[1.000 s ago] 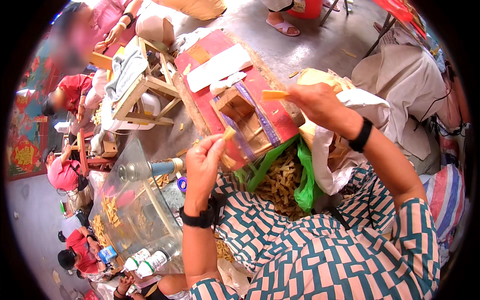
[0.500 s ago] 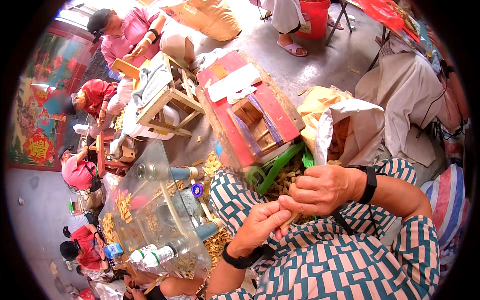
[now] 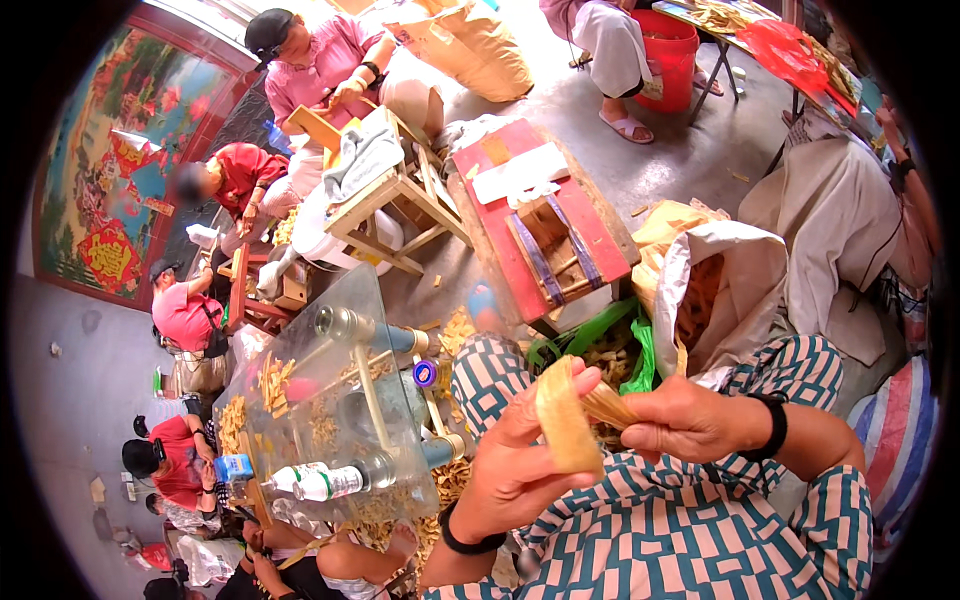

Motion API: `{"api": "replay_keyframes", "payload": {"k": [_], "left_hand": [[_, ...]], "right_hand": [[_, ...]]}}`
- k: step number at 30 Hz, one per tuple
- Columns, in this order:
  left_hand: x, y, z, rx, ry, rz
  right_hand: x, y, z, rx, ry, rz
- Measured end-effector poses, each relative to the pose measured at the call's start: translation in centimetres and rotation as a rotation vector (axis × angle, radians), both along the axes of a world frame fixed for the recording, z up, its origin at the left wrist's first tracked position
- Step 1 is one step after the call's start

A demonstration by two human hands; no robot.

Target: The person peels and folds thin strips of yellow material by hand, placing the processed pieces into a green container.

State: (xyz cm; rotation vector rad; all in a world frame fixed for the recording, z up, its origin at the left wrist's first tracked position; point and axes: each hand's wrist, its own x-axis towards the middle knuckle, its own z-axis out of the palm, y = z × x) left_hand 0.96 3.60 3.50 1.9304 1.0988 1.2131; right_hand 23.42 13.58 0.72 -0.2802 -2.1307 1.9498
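A flat yellowish-tan strip [image 3: 565,430], bent into a band, is held by my left hand [image 3: 510,465] above my patterned lap. It lies across the front of the fingers, and the thumb is partly hidden behind it. My right hand [image 3: 690,420] pinches a narrow, gathered tan piece [image 3: 606,405] just to the right; whether it joins the band I cannot make out. Below and beyond the hands, a green plastic bag [image 3: 640,355] holds tan pieces. Beside it stands an open white sack [image 3: 735,250] with orange-brown strips inside.
Ahead is a red-topped bench [image 3: 600,225] bearing a small wooden box [image 3: 553,250]. A glass-topped table [image 3: 330,430] on my left carries bottles [image 3: 330,482] and tan pieces. Several people sit working at the left and far side. A striped bag [image 3: 895,430] lies at right.
My hands, together before, have moved apart. The tan strip now shows as a wide band at my left hand, with a gathered piece in my right. The view has shifted somewhat.
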Motion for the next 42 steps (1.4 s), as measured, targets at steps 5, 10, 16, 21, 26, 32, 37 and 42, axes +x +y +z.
{"api": "replay_keyframes", "payload": {"k": [5, 10, 16, 21, 26, 32, 37, 42], "left_hand": [[2.2, 0.2, 0.3, 0.330, 0.505, 0.175], [3.2, 0.9, -2.8, 0.313, 0.535, 0.204], [3.9, 1.3, -4.2, 0.429, 0.606, 0.257], [4.3, 0.4, -4.6, 0.530, 0.782, 0.608], [4.2, 0.3, -4.5, 0.459, 0.697, 0.660], [4.3, -0.2, -5.3, 0.399, 0.631, 0.460], [4.0, 0.7, -7.1, -0.012, 0.316, 0.357], [4.2, 1.1, -6.6, -0.580, -0.294, 0.281]], "right_hand": [[0.1, 0.6, 3.3, 0.403, 0.090, -0.112], [0.7, 1.2, 0.2, -0.345, -0.143, -0.036], [0.3, 0.0, -1.9, -0.786, -0.072, -0.264], [-0.2, 1.1, -1.6, -0.905, 0.133, -0.208], [0.0, 1.8, -2.6, -0.648, 0.031, -0.136], [-0.2, 1.9, -4.8, -0.482, 0.068, -0.380], [0.0, 0.9, -4.4, -0.705, 0.196, -0.195], [0.3, 1.1, -4.6, 0.190, 0.010, -0.328]]}}
